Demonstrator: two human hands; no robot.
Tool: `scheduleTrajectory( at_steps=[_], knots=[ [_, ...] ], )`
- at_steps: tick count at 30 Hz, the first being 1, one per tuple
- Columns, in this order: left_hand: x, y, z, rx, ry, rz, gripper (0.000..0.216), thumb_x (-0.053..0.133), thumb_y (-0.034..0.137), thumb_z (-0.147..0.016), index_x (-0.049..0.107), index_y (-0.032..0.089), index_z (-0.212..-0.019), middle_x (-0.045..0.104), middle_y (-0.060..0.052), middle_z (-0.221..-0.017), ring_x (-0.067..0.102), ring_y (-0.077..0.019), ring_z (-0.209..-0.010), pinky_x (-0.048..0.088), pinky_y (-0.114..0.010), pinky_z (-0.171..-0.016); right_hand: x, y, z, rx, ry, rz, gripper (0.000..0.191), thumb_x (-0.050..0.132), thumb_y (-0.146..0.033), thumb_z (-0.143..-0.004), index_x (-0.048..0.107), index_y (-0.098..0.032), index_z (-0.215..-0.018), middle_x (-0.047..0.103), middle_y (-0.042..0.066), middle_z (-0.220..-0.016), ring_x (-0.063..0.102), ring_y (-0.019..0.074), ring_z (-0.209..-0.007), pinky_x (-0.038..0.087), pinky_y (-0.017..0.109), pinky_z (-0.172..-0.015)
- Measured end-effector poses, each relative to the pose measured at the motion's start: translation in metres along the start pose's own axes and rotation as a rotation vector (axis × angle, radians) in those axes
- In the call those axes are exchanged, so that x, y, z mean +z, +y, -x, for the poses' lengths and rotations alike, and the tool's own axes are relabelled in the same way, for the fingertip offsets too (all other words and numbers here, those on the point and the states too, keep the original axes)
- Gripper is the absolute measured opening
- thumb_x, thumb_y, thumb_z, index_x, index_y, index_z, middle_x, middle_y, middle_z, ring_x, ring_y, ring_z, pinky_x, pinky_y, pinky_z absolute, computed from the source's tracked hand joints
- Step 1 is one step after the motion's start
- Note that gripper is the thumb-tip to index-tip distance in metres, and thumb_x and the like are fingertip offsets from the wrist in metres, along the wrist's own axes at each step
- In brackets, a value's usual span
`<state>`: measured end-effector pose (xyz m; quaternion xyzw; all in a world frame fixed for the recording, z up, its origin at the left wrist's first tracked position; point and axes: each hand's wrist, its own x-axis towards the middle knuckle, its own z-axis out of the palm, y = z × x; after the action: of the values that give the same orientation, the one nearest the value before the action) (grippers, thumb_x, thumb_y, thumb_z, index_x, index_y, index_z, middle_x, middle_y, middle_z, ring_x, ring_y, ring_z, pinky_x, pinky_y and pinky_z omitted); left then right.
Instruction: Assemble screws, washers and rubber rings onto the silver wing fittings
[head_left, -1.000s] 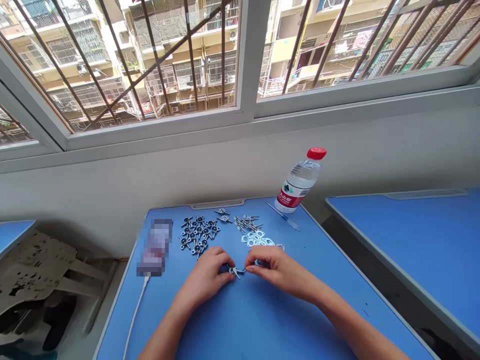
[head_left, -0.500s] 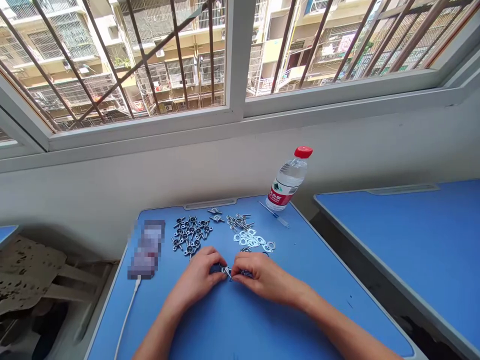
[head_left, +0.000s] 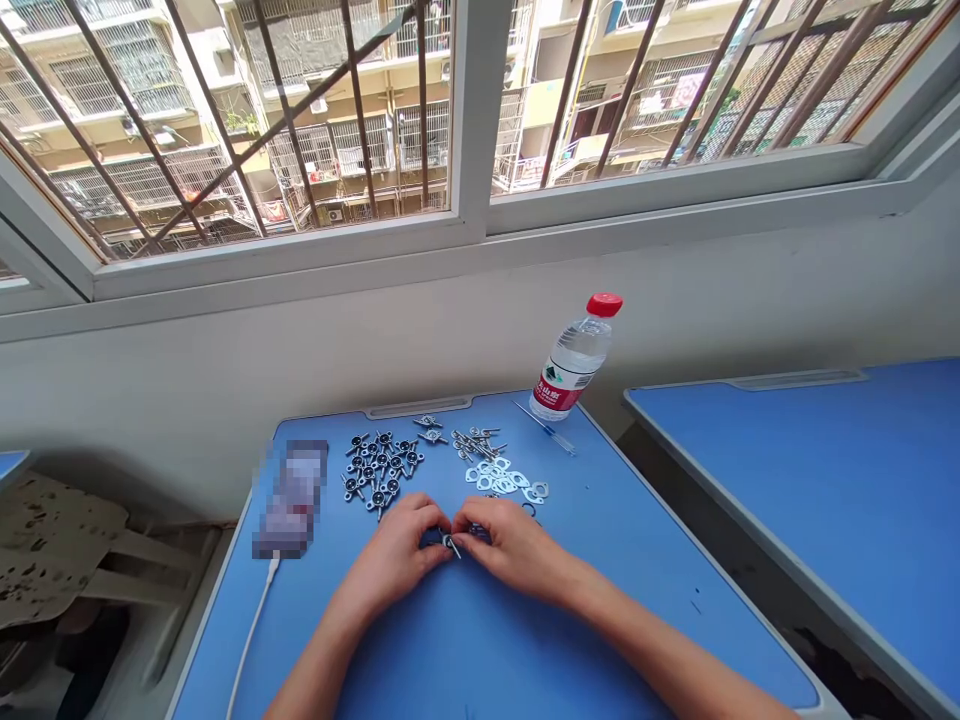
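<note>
Closest to me, both forearms run up over the blue worktop (head_left: 487, 640) and the two hands meet near its middle. My left hand (head_left: 397, 550) and right hand (head_left: 510, 540) sit fingertip to fingertip, each grip pinched shut on one small metal part (head_left: 451, 543) held between them just above the surface. Only a silvery sliver of that part shows between the fingers; its shape I cannot tell.

Just beyond the right hand lies a loose heap of pale flat plates (head_left: 504, 480), with one dark ring (head_left: 529, 510) beside the knuckles. Beyond the left hand is a cluster of dark winged pieces (head_left: 379, 468), laid close together. Further back are a few scattered screws (head_left: 474, 440) and two more winged pieces (head_left: 429, 428).

To the left, near the worktop edge, rests a blurred phone (head_left: 292, 495) with a white cable (head_left: 251, 630) trailing toward me. At the far right corner stands a water bottle (head_left: 571, 362) with a red cap, and a thin clear pen (head_left: 546, 428) lies just in front of it. A second blue table (head_left: 825, 470) stands apart on the right. Behind everything rises the wall and a barred window (head_left: 450, 130).
</note>
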<state>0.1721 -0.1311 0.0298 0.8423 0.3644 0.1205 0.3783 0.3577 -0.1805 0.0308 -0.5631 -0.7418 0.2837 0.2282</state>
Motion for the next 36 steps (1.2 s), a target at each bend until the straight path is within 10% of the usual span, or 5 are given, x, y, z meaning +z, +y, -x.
scheduleTrajectory(
  at_steps=[18,36],
  knots=[
    [-0.003,0.009,0.000,-0.033,-0.025,-0.033,0.016,0.056,0.016,-0.081,0.064,0.022,-0.093,0.060,-0.004,-0.104,0.055,-0.0215,-0.097,0.044,-0.030,-0.083,-0.041,0.024,0.006,0.087,0.371,-0.204,0.022,0.049,-0.036,-0.090,0.062,-0.020,-0.081,0.066,0.002,-0.075,0.057,0.0170,-0.068,0.042,0.027,-0.060],
    [-0.005,0.006,0.002,-0.042,-0.075,0.026,0.028,0.051,0.010,-0.076,0.059,0.023,-0.099,0.057,-0.003,-0.107,0.055,-0.0202,-0.099,0.043,-0.031,-0.086,-0.068,0.043,0.005,0.345,0.095,0.235,0.015,0.056,-0.017,-0.089,0.069,-0.020,-0.097,0.070,0.006,-0.097,0.063,0.0221,-0.090,0.040,0.027,-0.068]
  ],
)
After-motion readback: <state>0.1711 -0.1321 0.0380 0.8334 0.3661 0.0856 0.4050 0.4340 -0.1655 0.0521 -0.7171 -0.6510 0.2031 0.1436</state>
